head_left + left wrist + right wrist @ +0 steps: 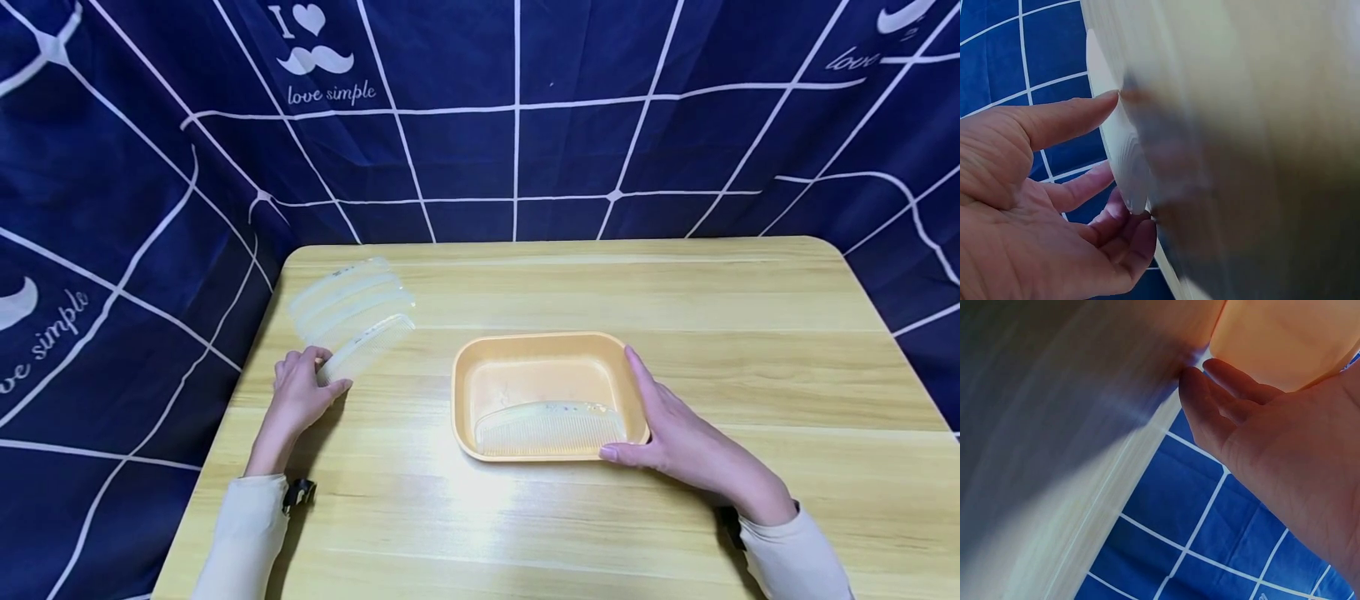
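On the wooden table (712, 333), the orange box (536, 337) sits near the middle. The right hand (678, 433) spans its right end, thumb on the near rim, fingers along the side; a light, steady hold there should stop it sliding. The left hand (303, 392), part-open, pinches the near end of a flat comb (371, 346) across its width. Something this thin probably lifts best tipped up from that end, clear of the other combs (348, 287) just beyond. A boxed comb (551, 429) lies along the near wall.
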{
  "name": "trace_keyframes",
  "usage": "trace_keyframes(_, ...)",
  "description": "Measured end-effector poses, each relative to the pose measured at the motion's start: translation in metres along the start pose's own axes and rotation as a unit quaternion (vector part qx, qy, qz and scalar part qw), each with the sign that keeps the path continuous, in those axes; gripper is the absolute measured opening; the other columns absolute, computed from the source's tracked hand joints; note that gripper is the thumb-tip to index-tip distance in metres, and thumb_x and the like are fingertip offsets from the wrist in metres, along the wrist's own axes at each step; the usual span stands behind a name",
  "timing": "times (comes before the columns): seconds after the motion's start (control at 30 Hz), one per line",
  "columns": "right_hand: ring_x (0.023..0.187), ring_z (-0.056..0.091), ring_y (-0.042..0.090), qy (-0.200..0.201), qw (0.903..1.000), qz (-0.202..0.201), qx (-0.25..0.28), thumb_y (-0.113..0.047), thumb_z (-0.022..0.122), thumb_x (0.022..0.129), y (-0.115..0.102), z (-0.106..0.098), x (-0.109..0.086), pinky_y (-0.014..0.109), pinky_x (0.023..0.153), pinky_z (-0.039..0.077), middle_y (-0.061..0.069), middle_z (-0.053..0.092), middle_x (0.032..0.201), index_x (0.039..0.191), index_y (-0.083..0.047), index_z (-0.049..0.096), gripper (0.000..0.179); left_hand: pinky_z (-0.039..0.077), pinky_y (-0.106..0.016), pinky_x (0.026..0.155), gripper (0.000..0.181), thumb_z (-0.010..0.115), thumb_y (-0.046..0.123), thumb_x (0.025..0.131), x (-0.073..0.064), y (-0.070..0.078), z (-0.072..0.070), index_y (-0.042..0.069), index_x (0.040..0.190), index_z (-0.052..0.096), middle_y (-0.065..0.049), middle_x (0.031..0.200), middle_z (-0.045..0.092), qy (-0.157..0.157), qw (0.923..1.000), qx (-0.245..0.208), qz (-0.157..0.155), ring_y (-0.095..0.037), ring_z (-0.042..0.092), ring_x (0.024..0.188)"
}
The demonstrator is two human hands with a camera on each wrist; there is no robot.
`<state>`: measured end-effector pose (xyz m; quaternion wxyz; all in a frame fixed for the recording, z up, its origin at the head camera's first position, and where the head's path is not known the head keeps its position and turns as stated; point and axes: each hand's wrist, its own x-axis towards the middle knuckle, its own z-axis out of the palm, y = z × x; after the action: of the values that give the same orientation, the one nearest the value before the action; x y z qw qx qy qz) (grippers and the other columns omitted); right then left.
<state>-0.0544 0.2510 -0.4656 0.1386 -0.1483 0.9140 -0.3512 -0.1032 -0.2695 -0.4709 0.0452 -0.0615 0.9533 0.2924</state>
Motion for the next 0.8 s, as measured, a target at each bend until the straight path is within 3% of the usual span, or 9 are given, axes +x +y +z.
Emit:
trace_keyframes(0.23,0.152,0.023,0.041,0.002,1.0,-0.005,0.0,-0.056,0.086,0.078,0.0007,0.0007,0.0004,0.066,0.115,0.028,0.015,0.012,0.17,0.162,-0.035,-0.017,0.134,0.042,-0.047,0.086,0.047,0.078,0.012,0.088,0.0,-0.0005,0.0005,-0.002,0.124,0.05,-0.024,0.114,0.051,-0.004,0.9989,-0.043,0.016,-0.036,0.048,0.103)
trace_keyframes(0.4,0.15,0.026,0.046,0.0,0.9998,-0.017,-0.006,-0.055,0.085,0.079,0.0018,0.0009,0.0019,0.068,0.114,0.029,0.021,0.013,0.169,0.162,-0.03,-0.017,0.134,0.044,-0.03,0.064,0.035,0.071,0.005,0.095,0.0007,-0.0038,0.0019,0.002,0.125,0.054,-0.015,0.094,0.061,-0.007,0.9947,-0.097,0.032,-0.023,0.054,0.078)
trace_keyframes(0.6,0.15,0.025,0.045,-0.003,0.9997,-0.022,0.001,-0.053,0.085,0.08,0.0016,0.0005,0.0018,0.068,0.114,0.028,0.021,0.012,0.169,0.162,-0.03,-0.017,0.133,0.042,-0.024,0.047,0.032,0.064,0.001,0.099,0.0005,-0.0027,0.0042,0.003,0.13,0.059,-0.015,0.084,0.059,0.004,0.9826,-0.18,0.045,-0.011,0.05,0.065)
trace_keyframes(0.8,0.152,0.022,0.044,-0.005,0.9997,-0.023,0.007,-0.052,0.085,0.081,0.0012,0.0008,0.0017,0.068,0.115,0.026,0.018,0.009,0.17,0.162,-0.031,-0.018,0.132,0.043,-0.021,0.05,0.03,0.056,0.002,0.103,-0.0005,0.0015,0.0067,0.001,0.133,0.059,-0.019,0.095,0.057,0.008,0.9659,-0.253,0.055,-0.01,0.049,0.07)
